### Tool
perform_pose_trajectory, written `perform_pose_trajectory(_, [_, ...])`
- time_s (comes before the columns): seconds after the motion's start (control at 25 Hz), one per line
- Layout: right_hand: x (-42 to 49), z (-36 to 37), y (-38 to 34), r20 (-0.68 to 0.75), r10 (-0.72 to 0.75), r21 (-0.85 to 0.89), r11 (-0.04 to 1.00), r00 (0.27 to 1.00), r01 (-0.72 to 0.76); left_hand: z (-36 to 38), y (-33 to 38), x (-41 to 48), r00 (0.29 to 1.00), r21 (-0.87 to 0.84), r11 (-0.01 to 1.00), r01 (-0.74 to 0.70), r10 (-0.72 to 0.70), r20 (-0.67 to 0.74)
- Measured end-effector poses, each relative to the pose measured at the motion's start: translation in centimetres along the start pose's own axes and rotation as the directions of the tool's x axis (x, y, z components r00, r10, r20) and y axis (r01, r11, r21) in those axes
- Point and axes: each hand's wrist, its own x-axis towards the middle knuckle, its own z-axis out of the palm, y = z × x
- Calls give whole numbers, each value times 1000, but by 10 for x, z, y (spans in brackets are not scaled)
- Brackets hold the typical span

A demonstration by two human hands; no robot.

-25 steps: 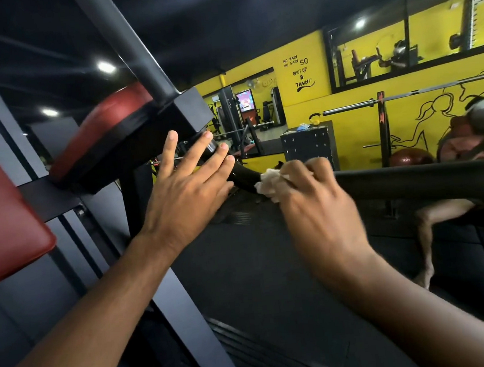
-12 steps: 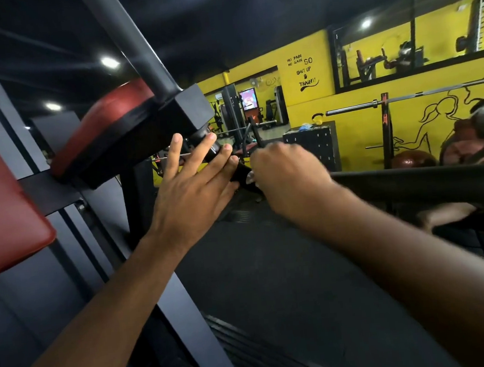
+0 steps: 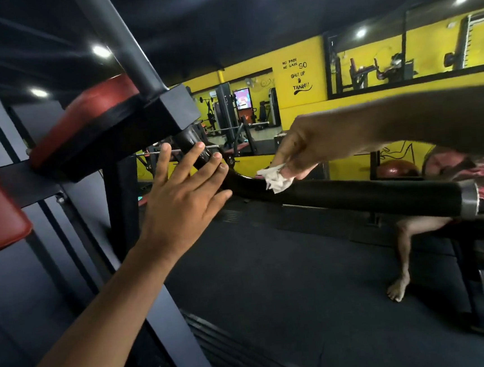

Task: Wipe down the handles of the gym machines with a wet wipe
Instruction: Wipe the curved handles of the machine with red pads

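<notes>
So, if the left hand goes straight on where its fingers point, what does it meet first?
Probably the handle, near its upper end; fingertips of the left hand overlap it, depth unclear.

Dim overall light from small ceiling spotlights (image 3: 101, 50), vivid yellow wall (image 3: 301, 110), wide-angle curvature at the edges, slight motion blur.

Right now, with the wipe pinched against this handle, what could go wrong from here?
1. The right hand pinches the wet wipe as a small wad touching only the top of the handle near its bend; the underside and the stretch toward the metal collar may be skipped.
2. The left hand rests straight fingers by the joint under the red pad; if the arm swings, they could get pinched.
</notes>
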Motion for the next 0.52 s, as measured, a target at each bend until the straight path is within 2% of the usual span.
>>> perform_pose_trajectory(0.16, [4, 17, 31, -77, -67, 315, 945, 995, 88, -2, 10, 1, 998, -38, 998, 56, -55, 38])
perform_pose_trajectory(0.32, [1, 20, 58, -52, -119, 605, 786, 992, 126, -7, 17, 3, 996, -48, 995, 82, -80, 43])
perform_pose_trajectory(0.36, [8, 25, 58, -106, -148, 599, 780, 983, 182, -8, 17, 3, 995, -47, 995, 90, -88, 44])
perform_pose_trajectory(0.44, [25, 37, 57, -212, -239, 477, 821, 948, 314, -10, 19, 4, 992, -47, 992, 120, -118, 47])
perform_pose_trajectory(0.52, [33, 43, 63, -246, -326, 436, 804, 913, 405, -11, 27, 5, 990, -49, 990, 133, -130, 56])
